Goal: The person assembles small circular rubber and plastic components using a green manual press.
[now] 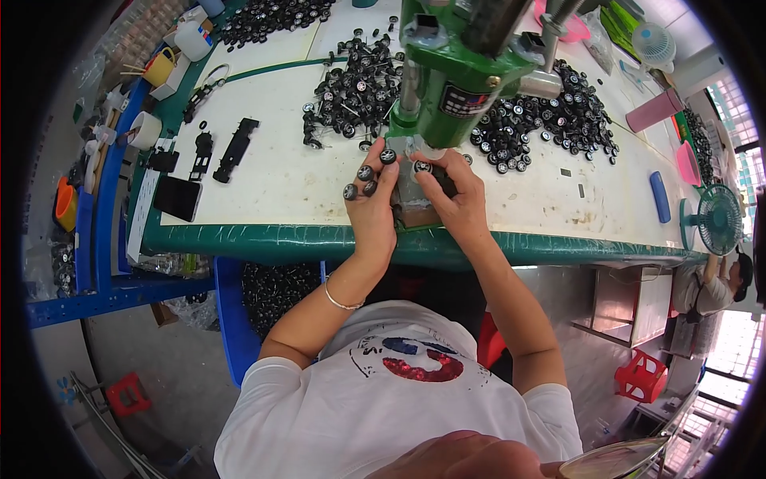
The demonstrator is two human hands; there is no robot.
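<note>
My left hand (372, 203) is raised at the base of a green press machine (459, 76) and grips several small black toy wheels (365, 180) between its fingers. One wheel sits at its fingertips right under the press head. My right hand (451, 195) pinches another small wheel (422, 167) beside the press base, close to the left hand. Both hands rest over the front edge of the white worktable (271, 180).
Piles of small black wheels lie left of the press (355, 84) and right of it (550, 120). A black phone (178, 197) and black chassis parts (235, 149) lie at left. A blue bin (233, 319) stands under the table. A green fan (716, 217) stands at right.
</note>
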